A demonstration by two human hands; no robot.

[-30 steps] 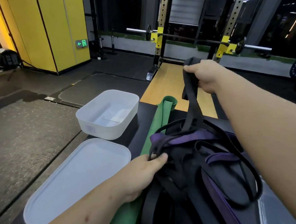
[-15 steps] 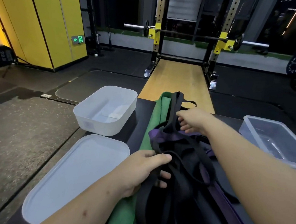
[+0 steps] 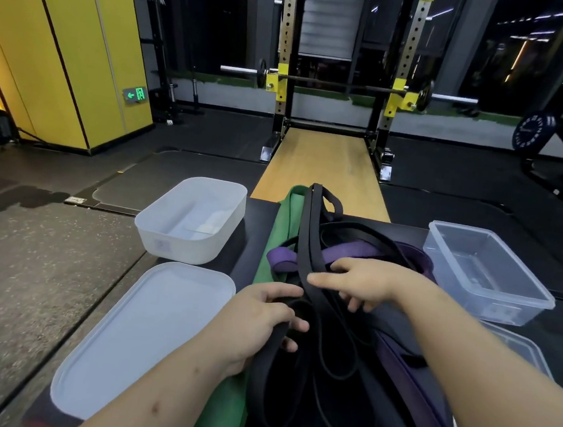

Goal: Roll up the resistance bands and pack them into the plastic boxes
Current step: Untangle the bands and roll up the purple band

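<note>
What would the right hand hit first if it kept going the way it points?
The right hand points left across the pile, and its leading fingertip is already at the black band, so that comes first. Past it, likely the green band, though depth is unclear.

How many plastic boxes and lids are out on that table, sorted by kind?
White box: 1
Clear box: 1
White lid: 1
Clear lid, partly hidden: 1
Total: 4
</note>
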